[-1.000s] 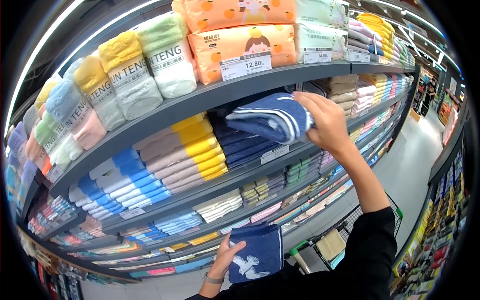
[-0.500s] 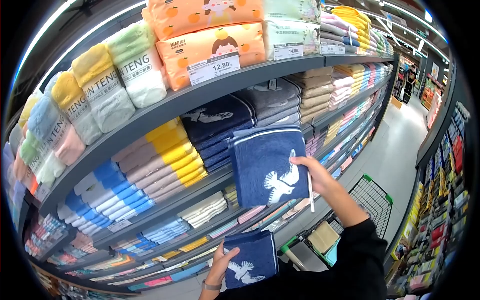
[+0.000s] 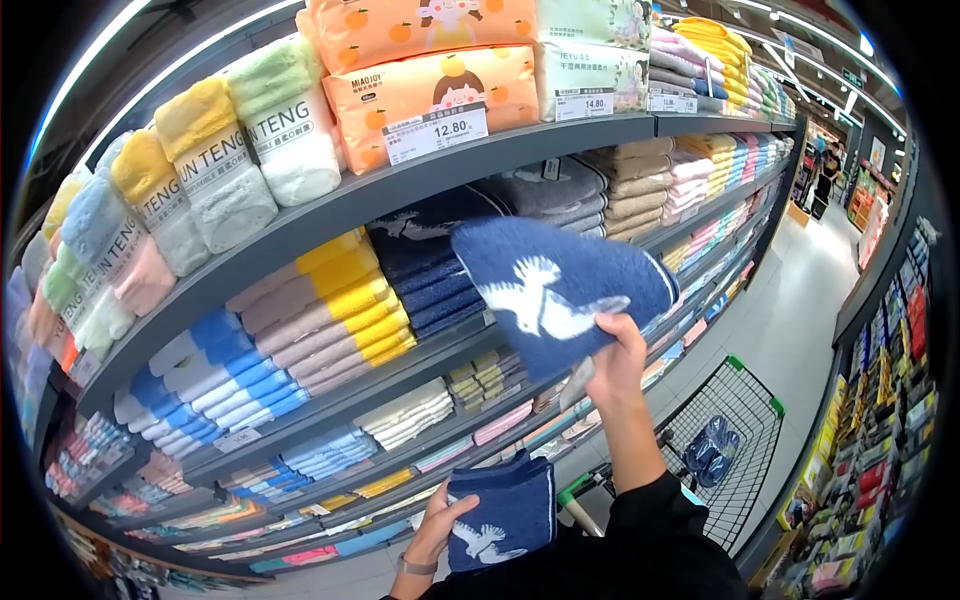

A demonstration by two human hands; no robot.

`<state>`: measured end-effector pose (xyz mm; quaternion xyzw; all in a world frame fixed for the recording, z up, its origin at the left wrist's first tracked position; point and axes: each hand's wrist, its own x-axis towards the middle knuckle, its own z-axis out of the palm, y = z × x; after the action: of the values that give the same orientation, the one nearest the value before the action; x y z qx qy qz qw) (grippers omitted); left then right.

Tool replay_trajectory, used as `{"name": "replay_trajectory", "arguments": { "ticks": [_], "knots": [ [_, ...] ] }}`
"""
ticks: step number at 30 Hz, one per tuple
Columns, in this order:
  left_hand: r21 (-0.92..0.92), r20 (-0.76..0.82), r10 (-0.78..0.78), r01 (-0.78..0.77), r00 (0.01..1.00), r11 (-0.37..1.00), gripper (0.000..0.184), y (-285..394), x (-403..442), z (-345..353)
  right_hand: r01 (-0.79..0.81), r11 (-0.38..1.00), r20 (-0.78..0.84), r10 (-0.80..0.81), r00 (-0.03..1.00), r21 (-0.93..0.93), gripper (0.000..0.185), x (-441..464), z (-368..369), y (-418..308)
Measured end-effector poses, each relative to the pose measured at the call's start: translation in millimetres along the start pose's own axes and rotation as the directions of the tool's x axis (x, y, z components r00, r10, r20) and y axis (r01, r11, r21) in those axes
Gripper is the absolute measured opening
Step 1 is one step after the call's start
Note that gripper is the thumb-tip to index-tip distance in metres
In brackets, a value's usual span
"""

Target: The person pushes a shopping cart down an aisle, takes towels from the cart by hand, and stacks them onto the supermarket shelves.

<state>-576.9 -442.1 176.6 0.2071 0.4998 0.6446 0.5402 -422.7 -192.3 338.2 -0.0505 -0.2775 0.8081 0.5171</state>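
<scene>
My right hand [image 3: 618, 365] grips a folded navy towel [image 3: 560, 300] by its lower right edge, in front of the shelf. The towel is tilted, with a white bird on its face and a pale tag hanging below. Lower down, my left hand [image 3: 437, 522] pinches another folded navy towel [image 3: 525, 505] at its left edge, thumb on top. This one also bears a white bird. Behind the right-hand towel stands a stack of navy towels [image 3: 435, 295], partly covered by it.
Yellow-and-taupe towels [image 3: 330, 305] and grey towels [image 3: 550, 190] flank the navy stack. Above are orange tissue packs [image 3: 430, 90] and rolled towels [image 3: 215, 165]. A wire shopping cart [image 3: 765, 440] holding dark blue slippers [image 3: 712, 450] stands at right, before another shelf [image 3: 880, 440].
The right-hand towel has turned, and its bird is now oriented differently. My right hand has shifted slightly down and left. The left hand and its towel have barely moved.
</scene>
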Motion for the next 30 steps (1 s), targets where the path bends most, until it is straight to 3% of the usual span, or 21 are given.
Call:
{"name": "replay_trajectory", "arguments": {
  "ticks": [2, 6, 10, 14, 15, 18, 19, 20, 22, 26, 28, 30],
  "knots": [
    [0.032, 0.02, -0.033, 0.033, 0.999, 0.999, 0.065, -9, 4, -3, 0.032, 0.999, 0.045, -0.032, 0.998, -0.01, 0.036, 14, 27, 4],
    [-0.036, 0.039, -0.075, 0.076, 0.996, 0.996, 0.065, -5, -4, 8, -0.06, 0.996, 0.096, 0.066, 0.993, -0.06, 0.035, 58, 50, 19],
    [-0.034, 0.003, -0.042, 0.042, 0.999, 0.999, 0.066, -12, -5, 1, -0.122, 0.992, 0.307, 0.127, 0.943, -0.036, 0.032, 92, 74, 43],
    [-0.051, -0.048, -0.014, 0.011, 0.999, 0.999, 0.061, -16, -10, -4, -0.19, 0.981, 0.355, 0.191, 0.915, -0.037, 0.03, 126, 87, 59],
    [-0.048, -0.063, 0.005, -0.008, 0.998, 0.999, 0.057, -17, -11, -5, -0.187, 0.98, 0.359, 0.2, 0.911, -0.073, 0.018, 133, 91, 63],
    [-0.042, -0.087, 0.009, -0.013, 0.996, 0.999, 0.053, -18, -11, -4, -0.238, 0.971, 0.314, 0.221, 0.923, 0.015, 0.021, 148, 105, 79],
    [-0.039, -0.091, 0.0, -0.004, 0.996, 0.999, 0.053, -18, -12, -4, -0.343, 0.939, 0.277, 0.325, 0.905, 0.021, 0.022, 156, 105, 80],
    [-0.031, -0.092, -0.001, -0.002, 0.996, 1.0, 0.056, -17, -12, -3, -0.377, 0.914, 0.241, 0.336, 0.91, 0.15, 0.024, 163, 109, 86],
    [-0.019, -0.092, -0.003, 0.001, 0.996, 1.0, 0.063, -12, -14, 3, -0.403, 0.886, 0.22, 0.357, 0.908, 0.227, 0.025, 158, 124, 78],
    [-0.048, -0.087, -0.046, 0.042, 0.995, 0.998, 0.062, -10, -13, 7, -0.26, 0.895, 0.222, 0.188, 0.957, 0.363, 0.026, 176, 130, 88],
    [-0.041, -0.086, -0.042, 0.039, 0.995, 0.998, 0.061, -10, -12, 10, -0.237, 0.901, 0.175, 0.184, 0.967, 0.363, 0.025, 179, 126, 99],
    [-0.03, -0.095, -0.031, 0.029, 0.995, 0.999, 0.059, -13, -12, 9, -0.312, 0.892, 0.191, 0.261, 0.946, 0.326, 0.025, 178, 120, 101]
  ]
}}
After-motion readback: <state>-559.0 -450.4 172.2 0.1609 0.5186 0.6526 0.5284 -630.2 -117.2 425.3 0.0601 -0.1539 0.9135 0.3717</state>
